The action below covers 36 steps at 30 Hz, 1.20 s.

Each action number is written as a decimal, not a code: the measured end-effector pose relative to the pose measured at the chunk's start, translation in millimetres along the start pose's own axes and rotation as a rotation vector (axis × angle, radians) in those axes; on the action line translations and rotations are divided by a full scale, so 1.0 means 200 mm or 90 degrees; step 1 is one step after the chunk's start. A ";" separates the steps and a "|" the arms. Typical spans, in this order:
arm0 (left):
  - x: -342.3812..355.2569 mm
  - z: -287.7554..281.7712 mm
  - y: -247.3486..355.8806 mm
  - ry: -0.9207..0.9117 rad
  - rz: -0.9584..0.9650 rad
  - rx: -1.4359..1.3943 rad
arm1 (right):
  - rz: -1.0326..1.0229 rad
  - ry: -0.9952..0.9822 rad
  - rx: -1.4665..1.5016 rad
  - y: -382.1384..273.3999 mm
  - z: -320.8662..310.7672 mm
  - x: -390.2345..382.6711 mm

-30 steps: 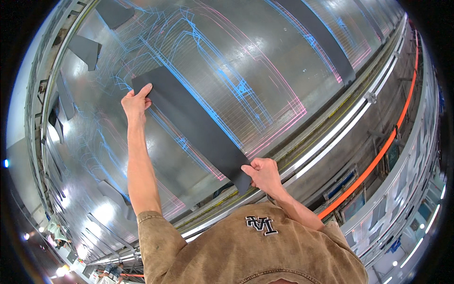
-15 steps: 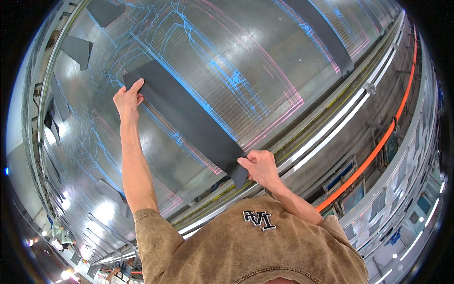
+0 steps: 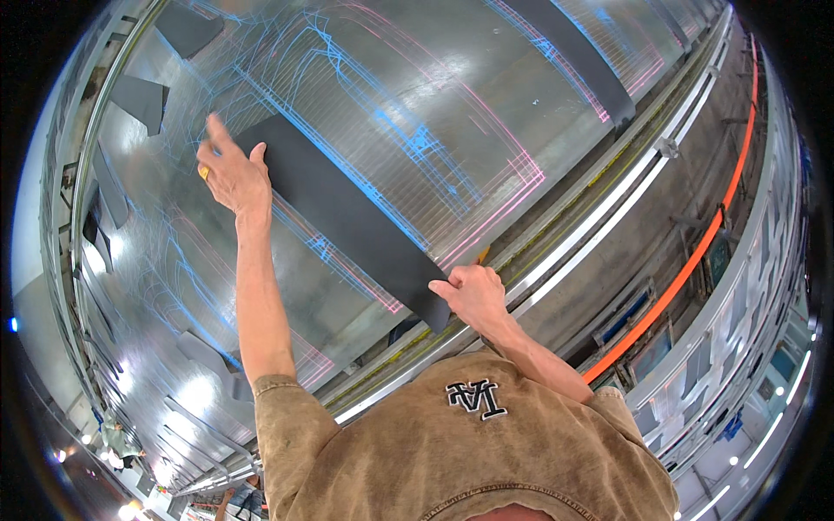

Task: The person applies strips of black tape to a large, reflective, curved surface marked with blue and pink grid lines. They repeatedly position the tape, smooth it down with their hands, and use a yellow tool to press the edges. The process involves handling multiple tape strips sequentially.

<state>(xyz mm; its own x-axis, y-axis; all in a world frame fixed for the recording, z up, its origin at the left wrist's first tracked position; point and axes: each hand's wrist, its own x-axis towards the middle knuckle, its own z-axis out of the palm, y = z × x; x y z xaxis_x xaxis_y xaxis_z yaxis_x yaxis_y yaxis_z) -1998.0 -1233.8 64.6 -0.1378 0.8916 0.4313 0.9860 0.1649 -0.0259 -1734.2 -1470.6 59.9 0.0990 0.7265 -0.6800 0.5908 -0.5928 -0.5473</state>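
Left hand point(image 3: 234, 169) spread, ten o'clock of the dark strip point(image 3: 347, 208); right hand point(image 3: 470, 295) pinches four o'clock, steadying it, I'd guess.

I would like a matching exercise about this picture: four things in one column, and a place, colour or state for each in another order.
Things
1. left hand
2. right hand
3. shirt
4. long bar

Descriptions
A. brown
B. at the near end of the dark strip
C. orange, curving along the picture's right side
D. beside the strip's far end, fingers spread

Right pairs: 1-D, 2-B, 3-A, 4-C
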 end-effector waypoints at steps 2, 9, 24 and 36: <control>-0.01 0.08 -0.10 -0.091 0.174 -0.060 | 0.009 -0.016 0.008 -0.01 -0.01 0.00; -0.38 0.07 0.04 -0.232 0.333 -0.167 | -0.102 0.070 -0.064 0.02 0.02 -0.01; -0.39 0.01 -0.01 -0.246 0.250 -0.158 | -0.220 0.116 -0.257 0.03 -0.01 -0.03; -0.23 0.14 0.00 -0.266 0.268 -0.109 | -0.253 0.128 -0.284 0.07 -0.03 -0.02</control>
<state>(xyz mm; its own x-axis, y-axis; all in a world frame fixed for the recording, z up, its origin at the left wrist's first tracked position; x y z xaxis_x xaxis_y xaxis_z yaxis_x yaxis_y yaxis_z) -1994.5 -1262.6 19.3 0.2750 0.9611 0.0253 0.9602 -0.2759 0.0428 -1722.7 -1479.0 57.6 -0.0741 0.9382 -0.3381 0.8861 -0.0936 -0.4539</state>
